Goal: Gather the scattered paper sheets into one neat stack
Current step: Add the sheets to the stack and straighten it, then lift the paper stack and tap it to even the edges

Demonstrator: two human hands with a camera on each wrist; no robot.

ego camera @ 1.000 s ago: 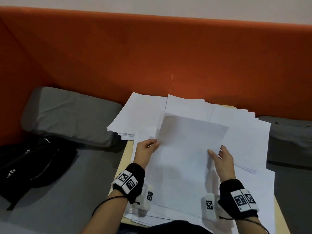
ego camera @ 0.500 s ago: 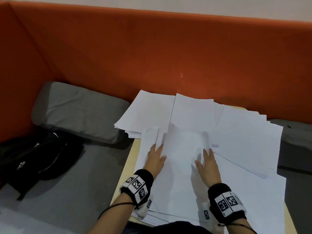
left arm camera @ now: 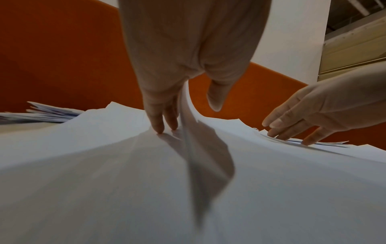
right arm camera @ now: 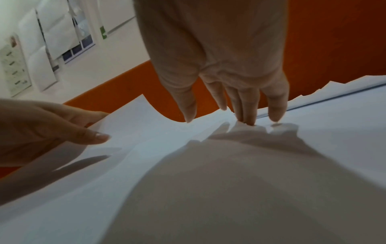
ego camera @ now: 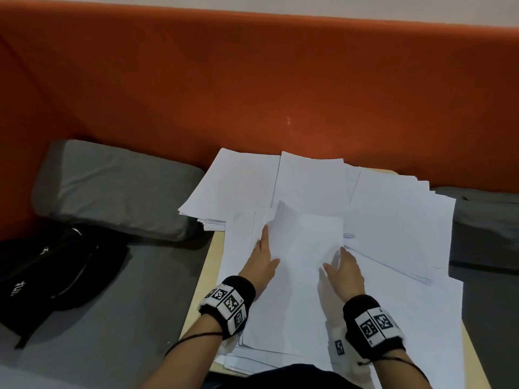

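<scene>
White paper sheets [ego camera: 393, 220] lie fanned in loose overlapping piles over a small pale wooden table [ego camera: 210, 265]. The top sheet [ego camera: 303, 262] lies in the middle between my hands. My left hand [ego camera: 264, 254] is at its left edge, which curls upward between thumb and straight fingers [left arm camera: 158, 125]; those fingertips press the sheets below. My right hand [ego camera: 342, 268] is spread, and its straight fingers [right arm camera: 246, 112] press down at the sheet's right edge. In the right wrist view the left hand [right arm camera: 62, 128] has its thumb lying on the sheet.
A separate thick pile [ego camera: 238, 186] overhangs the table's far left corner. An orange padded backrest [ego camera: 280, 94] rises right behind the table. A grey cushion [ego camera: 112, 189] and a black bag [ego camera: 50, 273] lie on the grey seat to the left. Another grey cushion [ego camera: 486, 220] is on the right.
A second ago both hands held the sheet raised by its sides. It has come down onto the pile, and both hands now lie with straight fingers at its edges.
</scene>
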